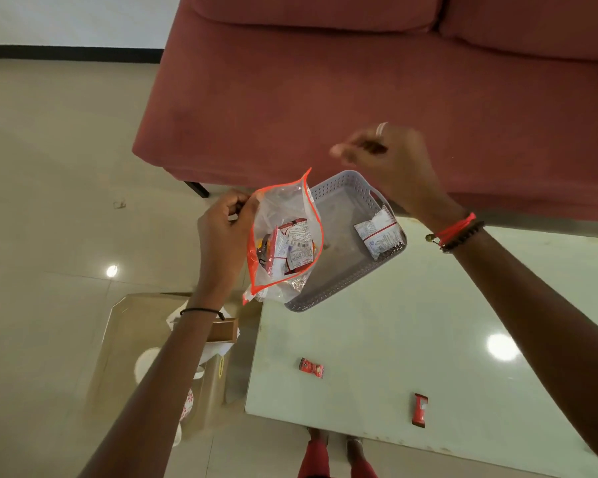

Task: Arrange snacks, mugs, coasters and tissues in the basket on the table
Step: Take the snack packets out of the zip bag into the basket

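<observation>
Head view: the left hand (223,225) pinches the snack bag (283,208) rim in its fingers, mouth gaping up-right toward the nearer right hand (390,160), blurred above the basket (346,186), fingers' grip impossible to tell, one packet (377,234) lying inside.

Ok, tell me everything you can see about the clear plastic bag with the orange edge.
The clear plastic bag is thin, crinkled, see-through film with an orange-red strip round its open mouth. The left hand pinches its upper left edge, so it hangs in the air, overlapping the left side of the grey basket in this view. Several small red-and-white snack packets sit inside it.
</observation>
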`<control>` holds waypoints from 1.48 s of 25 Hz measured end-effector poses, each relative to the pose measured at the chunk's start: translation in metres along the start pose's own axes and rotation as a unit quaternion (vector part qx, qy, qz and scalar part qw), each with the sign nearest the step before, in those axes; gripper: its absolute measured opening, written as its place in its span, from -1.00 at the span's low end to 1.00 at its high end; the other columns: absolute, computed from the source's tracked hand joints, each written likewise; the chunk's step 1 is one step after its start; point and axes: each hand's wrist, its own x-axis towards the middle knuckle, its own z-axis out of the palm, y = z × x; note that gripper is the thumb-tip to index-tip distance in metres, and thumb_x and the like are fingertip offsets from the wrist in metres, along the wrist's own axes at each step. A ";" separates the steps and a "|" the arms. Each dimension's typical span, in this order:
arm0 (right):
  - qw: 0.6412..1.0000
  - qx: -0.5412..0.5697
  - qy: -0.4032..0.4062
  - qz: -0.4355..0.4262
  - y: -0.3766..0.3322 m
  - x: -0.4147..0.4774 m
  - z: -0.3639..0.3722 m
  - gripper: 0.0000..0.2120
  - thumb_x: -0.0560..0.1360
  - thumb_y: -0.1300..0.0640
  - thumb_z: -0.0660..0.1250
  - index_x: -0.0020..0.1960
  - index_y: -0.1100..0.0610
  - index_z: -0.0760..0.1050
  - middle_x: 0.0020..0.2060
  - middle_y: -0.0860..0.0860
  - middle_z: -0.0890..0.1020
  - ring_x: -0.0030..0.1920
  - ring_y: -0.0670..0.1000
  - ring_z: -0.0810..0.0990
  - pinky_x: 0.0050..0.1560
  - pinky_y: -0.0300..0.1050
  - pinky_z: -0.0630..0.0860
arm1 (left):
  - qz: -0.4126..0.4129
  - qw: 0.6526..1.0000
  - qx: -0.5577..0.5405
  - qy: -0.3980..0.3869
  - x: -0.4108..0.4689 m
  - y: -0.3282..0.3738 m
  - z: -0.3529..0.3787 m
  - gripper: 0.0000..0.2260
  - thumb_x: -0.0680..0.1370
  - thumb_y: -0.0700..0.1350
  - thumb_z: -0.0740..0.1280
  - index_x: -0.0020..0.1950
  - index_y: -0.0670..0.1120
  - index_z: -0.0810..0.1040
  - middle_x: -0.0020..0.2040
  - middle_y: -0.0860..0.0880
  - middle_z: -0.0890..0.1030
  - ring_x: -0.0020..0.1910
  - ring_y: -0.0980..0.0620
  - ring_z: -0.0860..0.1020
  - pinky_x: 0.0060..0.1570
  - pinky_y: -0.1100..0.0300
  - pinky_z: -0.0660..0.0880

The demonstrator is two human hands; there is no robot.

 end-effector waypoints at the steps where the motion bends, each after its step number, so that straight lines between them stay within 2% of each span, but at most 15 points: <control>1: 0.995 0.012 -0.081 -0.049 -0.021 -0.005 0.004 -0.85 0.43 0.01 0.42 -0.10 0.06 0.67 -0.33 -0.26 0.65 -0.27 -0.27 0.61 -0.24 -0.50 0.44 | -0.001 1.000 0.004 0.003 -0.004 0.003 0.001 -0.76 0.56 -0.07 0.32 -0.17 -0.24 0.57 -0.29 -0.05 0.59 -0.30 0.06 0.49 -0.31 0.42 0.34; 2: 0.980 -0.020 -0.175 -0.093 -0.036 -0.010 0.011 -0.85 0.45 0.06 0.41 -0.06 0.10 0.67 -0.23 -0.21 0.69 -0.17 -0.23 0.64 -0.15 -0.42 0.49 | -0.002 1.000 0.005 0.006 -0.009 0.006 0.002 -0.76 0.55 -0.08 0.32 -0.18 -0.25 0.57 -0.30 -0.06 0.59 -0.31 0.05 0.49 -0.33 0.44 0.33; 3: 0.948 -0.098 -0.270 -0.137 -0.045 -0.014 0.022 -0.83 0.47 0.08 0.38 0.00 0.13 0.66 -0.10 -0.11 0.71 -0.08 -0.16 0.65 -0.05 -0.32 0.51 | -0.003 1.000 0.004 0.008 -0.013 0.008 0.003 -0.76 0.55 -0.09 0.32 -0.18 -0.26 0.57 -0.31 -0.06 0.59 -0.32 0.05 0.49 -0.35 0.44 0.33; 5: 0.843 -0.274 -0.420 -0.194 -0.050 -0.028 0.044 -0.74 0.52 0.09 0.31 0.17 0.15 0.56 0.10 0.01 0.65 0.11 -0.01 0.60 0.10 -0.19 0.48 | -0.002 1.000 -0.003 0.008 -0.021 0.014 0.003 -0.75 0.55 -0.08 0.32 -0.20 -0.25 0.56 -0.31 -0.07 0.60 -0.33 0.06 0.50 -0.37 0.46 0.32; 7: 0.754 -0.370 -0.502 -0.208 -0.043 -0.041 0.063 -0.61 0.52 0.12 0.30 0.33 0.11 0.42 0.23 0.04 0.55 0.23 0.08 0.51 0.18 -0.07 0.45 | 0.001 1.000 -0.004 0.007 -0.026 0.019 0.004 -0.75 0.55 -0.07 0.32 -0.19 -0.24 0.57 -0.27 -0.09 0.62 -0.30 0.06 0.53 -0.33 0.50 0.33; 9: 0.689 -0.432 -0.528 -0.245 -0.034 -0.053 0.076 -0.59 0.51 0.16 0.29 0.34 0.08 0.39 0.25 0.05 0.52 0.23 0.12 0.51 0.20 -0.01 0.45 | 0.006 1.000 -0.003 0.006 -0.033 0.024 0.006 -0.75 0.55 -0.06 0.33 -0.19 -0.24 0.57 -0.27 -0.10 0.62 -0.29 0.04 0.52 -0.32 0.50 0.33; 11: 0.647 -0.480 -0.512 -0.299 -0.025 -0.060 0.086 -0.67 0.51 0.21 0.26 0.27 0.08 0.45 0.17 0.05 0.57 0.17 0.12 0.55 0.21 0.00 0.41 | 0.010 1.000 -0.006 -0.002 -0.040 0.028 0.009 -0.76 0.55 -0.07 0.32 -0.21 -0.22 0.55 -0.31 -0.08 0.58 -0.31 0.03 0.49 -0.35 0.49 0.33; 15: 0.612 -0.544 -0.482 -0.313 -0.008 -0.066 0.094 -0.75 0.53 0.31 0.23 0.18 0.14 0.50 0.09 0.08 0.60 0.14 0.13 0.55 0.20 0.06 0.39 | 0.012 1.000 -0.007 -0.005 -0.048 0.029 0.014 -0.77 0.56 -0.07 0.31 -0.25 -0.16 0.51 -0.41 0.03 0.48 -0.41 0.11 0.41 -0.37 0.49 0.31; 20: 0.642 -0.541 -0.451 -0.303 0.002 -0.070 0.088 -0.79 0.56 0.32 0.19 0.10 0.20 0.55 0.04 0.10 0.64 0.10 0.15 0.59 0.15 -0.01 0.44 | 0.015 1.000 -0.007 -0.006 -0.053 0.032 0.022 -0.77 0.56 -0.09 0.31 -0.22 -0.21 0.54 -0.41 0.05 0.48 -0.44 0.12 0.42 -0.37 0.51 0.33; 22: 0.662 -0.525 -0.439 -0.304 0.000 -0.070 0.085 -0.80 0.55 0.36 0.19 0.07 0.24 0.55 -0.02 0.13 0.65 0.01 0.17 0.62 0.03 -0.04 0.47 | 0.005 1.000 -0.009 -0.004 -0.051 0.032 0.023 -0.77 0.56 -0.09 0.31 -0.22 -0.22 0.55 -0.43 0.09 0.46 -0.44 0.11 0.42 -0.38 0.51 0.32; 25: 0.702 -0.497 -0.413 -0.299 -0.008 -0.070 0.077 -0.80 0.53 0.36 0.19 0.05 0.23 0.55 -0.09 0.15 0.64 -0.10 0.20 0.62 -0.18 -0.09 0.35 | -0.002 1.000 -0.019 -0.004 -0.046 0.032 0.022 -0.74 0.56 -0.08 0.31 -0.21 -0.26 0.55 -0.43 0.01 0.48 -0.43 0.09 0.41 -0.38 0.48 0.32; 28: 0.727 -0.475 -0.402 -0.288 -0.025 -0.068 0.064 -0.76 0.54 0.32 0.21 0.14 0.18 0.55 -0.06 0.15 0.66 -0.08 0.21 0.63 -0.11 -0.07 0.46 | 0.001 1.000 -0.013 0.005 -0.040 0.032 0.022 -0.73 0.55 -0.09 0.32 -0.19 -0.29 0.57 -0.32 -0.10 0.57 -0.34 0.06 0.47 -0.35 0.47 0.32; 30: 0.740 -0.478 -0.384 -0.277 -0.041 -0.064 0.050 -0.73 0.53 0.32 0.22 0.15 0.13 0.56 -0.05 0.11 0.68 -0.08 0.18 0.64 -0.08 -0.07 0.52 | -0.002 1.000 -0.002 -0.002 -0.033 0.032 0.023 -0.73 0.56 -0.09 0.32 -0.19 -0.29 0.58 -0.29 -0.10 0.59 -0.29 0.05 0.49 -0.32 0.44 0.33; 34: 0.784 -0.463 -0.333 -0.245 -0.076 -0.049 0.009 -0.60 0.52 0.34 0.16 0.22 -0.01 0.53 -0.01 0.04 0.65 0.01 0.13 0.62 -0.31 -0.22 0.28 | -0.006 1.000 0.014 -0.011 -0.014 0.032 0.021 -0.74 0.56 -0.10 0.31 -0.20 -0.27 0.58 -0.34 -0.04 0.55 -0.36 0.10 0.45 -0.37 0.45 0.30; 37: 0.851 -0.403 -0.281 -0.183 -0.096 -0.025 -0.030 -0.77 0.56 0.16 0.22 0.18 0.04 0.54 0.02 0.05 0.62 0.06 0.12 0.56 -0.22 -0.18 0.21 | 0.010 1.000 0.014 0.002 -0.002 0.028 0.016 -0.76 0.54 -0.10 0.32 -0.19 -0.27 0.58 -0.36 -0.02 0.55 -0.32 0.08 0.48 -0.36 0.46 0.31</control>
